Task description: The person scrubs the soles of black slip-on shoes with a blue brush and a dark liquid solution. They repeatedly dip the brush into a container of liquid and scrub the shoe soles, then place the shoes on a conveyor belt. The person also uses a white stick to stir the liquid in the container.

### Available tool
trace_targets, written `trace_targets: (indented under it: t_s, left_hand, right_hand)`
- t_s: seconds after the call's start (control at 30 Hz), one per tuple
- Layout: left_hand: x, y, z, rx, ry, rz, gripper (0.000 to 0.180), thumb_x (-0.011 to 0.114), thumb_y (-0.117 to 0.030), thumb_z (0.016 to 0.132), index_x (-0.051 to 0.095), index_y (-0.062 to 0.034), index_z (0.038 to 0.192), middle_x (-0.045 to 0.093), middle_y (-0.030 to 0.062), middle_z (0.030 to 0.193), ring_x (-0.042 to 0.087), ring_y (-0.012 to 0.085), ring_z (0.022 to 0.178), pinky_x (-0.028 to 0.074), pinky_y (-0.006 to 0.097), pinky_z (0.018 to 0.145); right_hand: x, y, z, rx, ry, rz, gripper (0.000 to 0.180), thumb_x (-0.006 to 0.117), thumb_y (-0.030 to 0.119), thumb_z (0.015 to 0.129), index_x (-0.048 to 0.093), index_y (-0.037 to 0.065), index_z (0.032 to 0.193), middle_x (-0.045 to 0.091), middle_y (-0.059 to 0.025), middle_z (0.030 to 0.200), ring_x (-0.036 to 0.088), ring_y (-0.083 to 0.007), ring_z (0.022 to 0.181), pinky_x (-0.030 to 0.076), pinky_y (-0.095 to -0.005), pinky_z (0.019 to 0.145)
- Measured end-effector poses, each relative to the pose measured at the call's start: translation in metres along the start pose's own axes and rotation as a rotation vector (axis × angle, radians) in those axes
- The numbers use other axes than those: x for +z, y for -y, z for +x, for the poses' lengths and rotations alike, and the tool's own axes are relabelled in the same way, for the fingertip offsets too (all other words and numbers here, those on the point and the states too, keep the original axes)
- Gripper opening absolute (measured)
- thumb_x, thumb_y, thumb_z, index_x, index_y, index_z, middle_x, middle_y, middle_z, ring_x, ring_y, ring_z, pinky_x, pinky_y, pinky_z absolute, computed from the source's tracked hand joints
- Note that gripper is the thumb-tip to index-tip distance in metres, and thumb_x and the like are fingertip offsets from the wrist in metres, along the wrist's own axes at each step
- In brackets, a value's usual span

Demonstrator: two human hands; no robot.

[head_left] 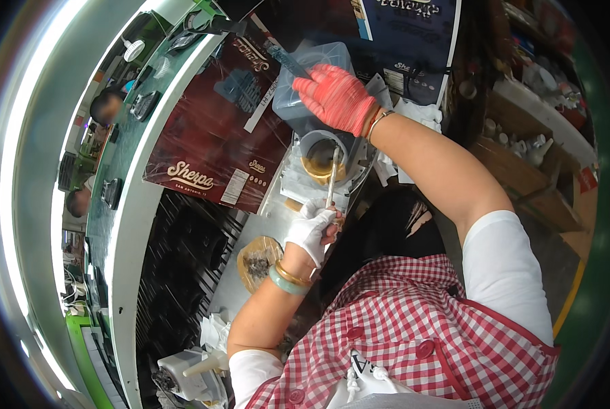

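Note:
My left hand [310, 230], in a white glove with bare fingertips, is closed round a thin pale stick [331, 183]. The stick's far end reaches into a grey, round-mouthed cup [308, 140], with yellowish-brown matter at its lower side. My right hand [336, 100], in a pink-red knitted glove, is above a translucent plastic container [332, 54] just beyond the cup. Its fingers are closed on the near end of a narrow blue-grey strip [288, 61], which slants away to the far left. Whether the strip touches the container I cannot tell.
A round tan pad [258, 264] with dark grey matter lies left of my left wrist. Dark red cardboard [213, 146] stands to the left, near black racks [182, 255]. A white tub [192, 375] is at lower left. White crumpled cloth [417, 114] lies right of the container.

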State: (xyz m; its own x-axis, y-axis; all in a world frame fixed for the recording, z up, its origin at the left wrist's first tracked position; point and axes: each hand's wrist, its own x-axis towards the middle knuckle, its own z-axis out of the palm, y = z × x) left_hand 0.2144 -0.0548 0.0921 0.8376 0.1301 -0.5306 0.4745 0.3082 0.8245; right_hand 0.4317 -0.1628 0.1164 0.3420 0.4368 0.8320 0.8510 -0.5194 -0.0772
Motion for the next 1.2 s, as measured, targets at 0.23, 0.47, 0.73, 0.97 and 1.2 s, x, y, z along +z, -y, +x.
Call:
trace_targets:
  t_s: [0.23,0.47,0.73,0.97,1.2]
  left_hand:
    - [-0.032,-0.016,0.023,0.425,-0.165,0.900,0.013,0.057,-0.004,0.083,0.057,-0.0059,0.096,0.063,0.0105,0.077,0.056,0.0210,0.062,0.044,0.029,0.055]
    - [-0.048,-0.040,0.015,0.673,-0.322,1.291,0.016,0.053,-0.008,0.082,0.058,-0.0079,0.097,0.061,0.0210,0.086,0.060,0.0382,0.079,0.048,0.040,0.069]
    - [-0.051,-0.011,0.012,0.600,-0.299,0.849,0.013,0.058,-0.010,0.085,0.057,-0.0026,0.095,0.062,0.0077,0.074,0.058,0.0153,0.064,0.047,0.028,0.059]
    - [-0.052,0.004,-0.006,0.350,-0.255,0.202,0.017,0.057,-0.013,0.088,0.056,-0.0005,0.100,0.058,0.0043,0.069,0.044,0.0037,0.050,0.034,0.017,0.044]
    - [-0.045,0.004,0.004,0.246,0.011,0.076,0.024,0.050,-0.006,0.087,0.052,0.0016,0.110,0.057,0.0063,0.075,0.049,0.0097,0.054,0.039,0.021,0.046]
  right_hand:
    - [0.003,-0.001,-0.001,-0.003,-0.035,0.027,0.026,0.053,0.025,0.084,0.062,0.010,0.103,0.061,-0.0130,0.099,0.056,-0.0340,0.097,0.042,-0.0409,0.090]
    - [0.004,-0.003,-0.003,0.001,-0.025,0.063,0.026,0.053,0.025,0.084,0.062,0.010,0.103,0.061,-0.0130,0.098,0.056,-0.0331,0.097,0.041,-0.0407,0.092]
    - [0.000,-0.002,0.000,-0.024,-0.001,0.029,0.028,0.056,0.025,0.083,0.062,0.010,0.107,0.061,-0.0165,0.102,0.056,-0.0342,0.100,0.042,-0.0406,0.090]
    - [0.001,-0.002,0.000,-0.012,-0.023,0.009,0.027,0.056,0.024,0.083,0.062,0.011,0.105,0.061,-0.0157,0.100,0.056,-0.0345,0.098,0.043,-0.0408,0.090]
    - [0.006,0.000,0.000,-0.001,-0.014,0.005,0.026,0.055,0.026,0.083,0.061,0.012,0.104,0.061,-0.0140,0.100,0.055,-0.0339,0.100,0.041,-0.0406,0.091]
